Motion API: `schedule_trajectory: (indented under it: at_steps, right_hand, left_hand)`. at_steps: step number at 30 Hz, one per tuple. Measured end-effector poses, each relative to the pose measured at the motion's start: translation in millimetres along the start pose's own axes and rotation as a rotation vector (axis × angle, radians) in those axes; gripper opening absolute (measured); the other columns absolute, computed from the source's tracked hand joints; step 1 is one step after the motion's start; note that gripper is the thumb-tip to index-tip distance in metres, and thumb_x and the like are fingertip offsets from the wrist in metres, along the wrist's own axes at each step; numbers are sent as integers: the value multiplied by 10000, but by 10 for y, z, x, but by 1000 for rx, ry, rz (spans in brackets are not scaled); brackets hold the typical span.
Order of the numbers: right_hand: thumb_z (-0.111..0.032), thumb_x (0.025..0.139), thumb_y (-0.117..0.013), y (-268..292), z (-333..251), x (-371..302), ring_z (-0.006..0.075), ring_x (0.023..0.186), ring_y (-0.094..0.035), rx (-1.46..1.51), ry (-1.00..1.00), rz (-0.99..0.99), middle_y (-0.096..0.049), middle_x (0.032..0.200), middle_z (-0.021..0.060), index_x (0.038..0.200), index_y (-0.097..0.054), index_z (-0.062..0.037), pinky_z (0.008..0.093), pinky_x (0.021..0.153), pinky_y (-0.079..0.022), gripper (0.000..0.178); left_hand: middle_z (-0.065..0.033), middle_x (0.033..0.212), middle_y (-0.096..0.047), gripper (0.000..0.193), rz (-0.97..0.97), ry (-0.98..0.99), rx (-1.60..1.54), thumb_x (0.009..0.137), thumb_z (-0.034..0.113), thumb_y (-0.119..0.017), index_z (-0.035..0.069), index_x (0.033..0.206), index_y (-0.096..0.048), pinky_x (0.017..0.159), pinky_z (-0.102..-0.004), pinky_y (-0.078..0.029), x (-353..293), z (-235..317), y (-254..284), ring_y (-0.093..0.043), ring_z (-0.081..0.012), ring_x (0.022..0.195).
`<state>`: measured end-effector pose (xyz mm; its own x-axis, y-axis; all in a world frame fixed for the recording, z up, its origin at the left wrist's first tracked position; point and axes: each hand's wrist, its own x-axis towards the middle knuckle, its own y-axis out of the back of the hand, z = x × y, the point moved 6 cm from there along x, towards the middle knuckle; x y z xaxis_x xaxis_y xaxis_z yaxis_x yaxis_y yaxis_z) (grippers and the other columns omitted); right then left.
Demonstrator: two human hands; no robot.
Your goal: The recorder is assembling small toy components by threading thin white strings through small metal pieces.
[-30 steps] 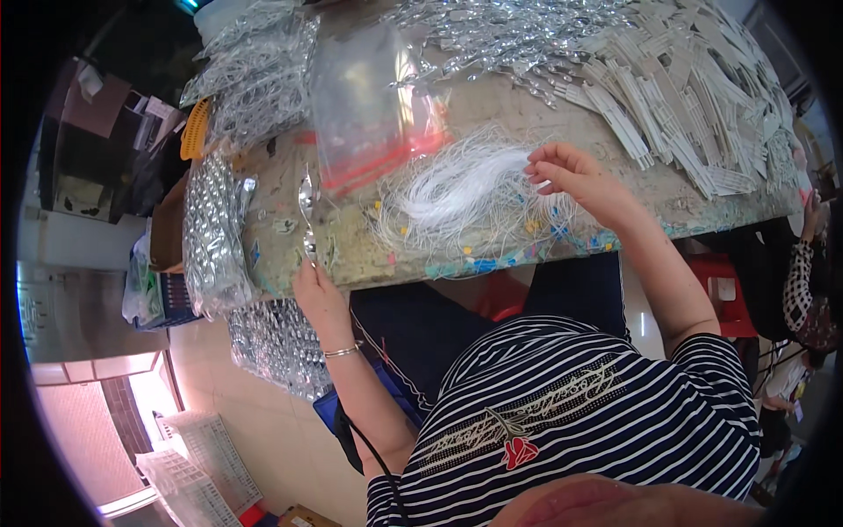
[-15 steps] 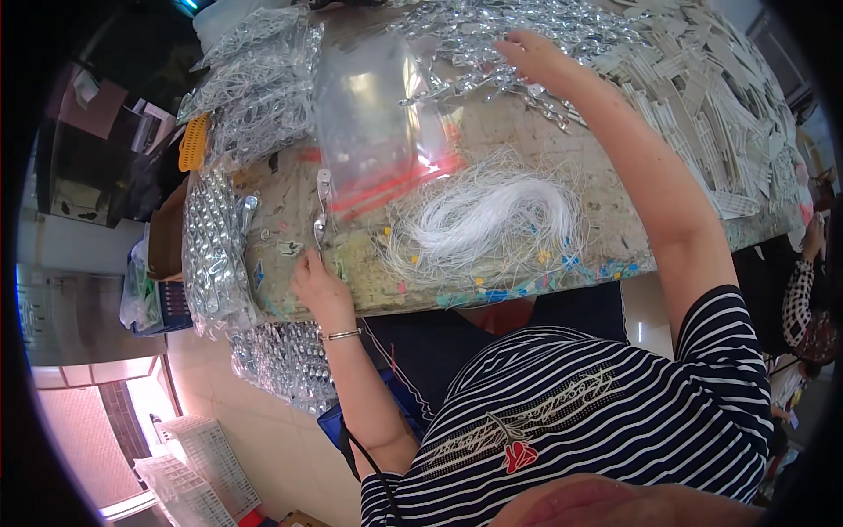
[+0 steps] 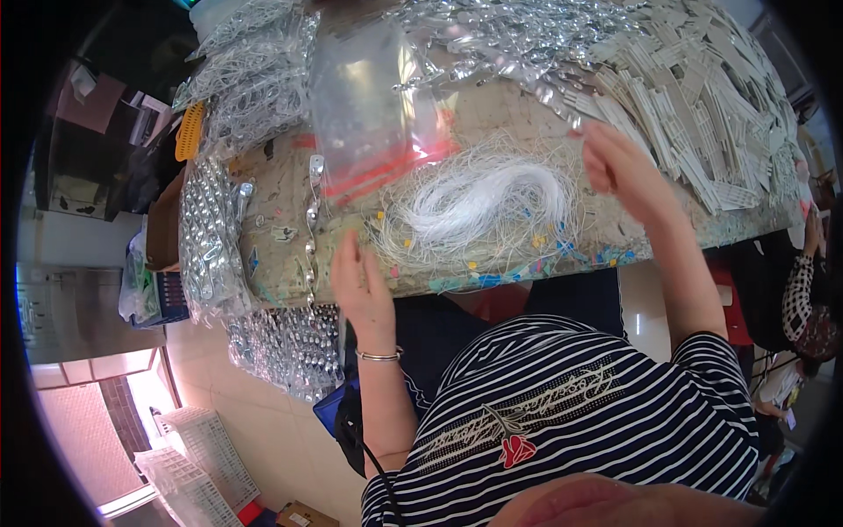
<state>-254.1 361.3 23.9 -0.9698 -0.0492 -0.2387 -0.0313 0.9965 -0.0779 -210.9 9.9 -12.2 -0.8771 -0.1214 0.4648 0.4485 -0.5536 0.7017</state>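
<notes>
My left hand (image 3: 363,288) is at the front edge of the table, fingers stretched upward and slightly blurred, nothing visible in them. Just left of it, apart from the fingers, a twisted silver strip (image 3: 310,250) lies lengthwise toward the front edge. My right hand (image 3: 625,171), fingers curled, pinches the near end of another twisted silver strip (image 3: 560,107). That strip reaches back into a loose pile of silver strips (image 3: 500,35). Between my hands lies a looped bundle of white string (image 3: 492,206). Behind it are clear plastic bags (image 3: 360,114) with red bands.
White slotted pieces (image 3: 694,105) are heaped at the right of the worn table (image 3: 518,114). Bagged silver strips (image 3: 211,237) line its left side, with more (image 3: 285,351) below the edge. A yellow basket (image 3: 190,132) stands at the far left. Another person's sleeve (image 3: 797,303) shows at the right.
My right hand has come back from the far pile toward me, drawing a strip's end along. My left hand has left the strip and moved right; that strip now lies extended toward the front edge.
</notes>
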Motion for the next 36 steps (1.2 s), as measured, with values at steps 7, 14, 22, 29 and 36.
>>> schedule_trajectory:
  at_steps: [7, 14, 22, 29, 36]
  right_hand:
    - [-198, 981, -394, -875, 809, -966, 66, 602, -434, 45, -271, -465, -457, 698, -18, 1141, -458, -34, 192, 572, -380, 238]
    - [-187, 970, -432, -999, 1176, -1094, 110, 829, -583, -315, -82, -632, -622, 933, 52, 1144, -537, -12, 239, 784, -471, 269]
    - [-280, 934, -477, 176, 641, -230, 102, 784, -558, -516, 103, 78, -611, 925, 29, 1135, -596, -65, 251, 682, -458, 318]
    - [-220, 878, -559, 715, 671, 687, 134, 790, -541, -704, 192, 240, -596, 893, 47, 1137, -590, -54, 276, 714, -448, 309]
    - [-130, 807, -620, 671, 612, 1265, 215, 819, -569, -1061, 445, 300, -596, 907, 135, 1091, -597, -76, 308, 736, -456, 290]
  left_hand:
    - [-188, 1374, -371, 525, -62, 326, -1196, 982, 183, -397, 17, 1426, -169, 960, -389, -414, 68, 605, -214, -457, -272, 1188]
    - [-100, 1070, -546, 432, 39, 404, -1350, 994, 199, -383, 41, 1381, -275, 510, -206, -378, 103, 620, 27, -478, -71, 635]
    - [-3, 810, -535, 368, -235, 338, -937, 986, 203, -394, 22, 1304, -422, 439, -149, -288, -1, 647, 245, -378, -7, 530]
    - [-19, 773, -614, 247, -768, 496, -852, 976, 211, -406, 22, 1053, -546, 506, -159, -394, -661, 674, -271, -470, -24, 559]
    - [-19, 834, -643, 305, -984, 543, -817, 964, 186, -424, 13, 1195, -523, 522, -159, -404, -1039, 641, -317, -483, -25, 577]
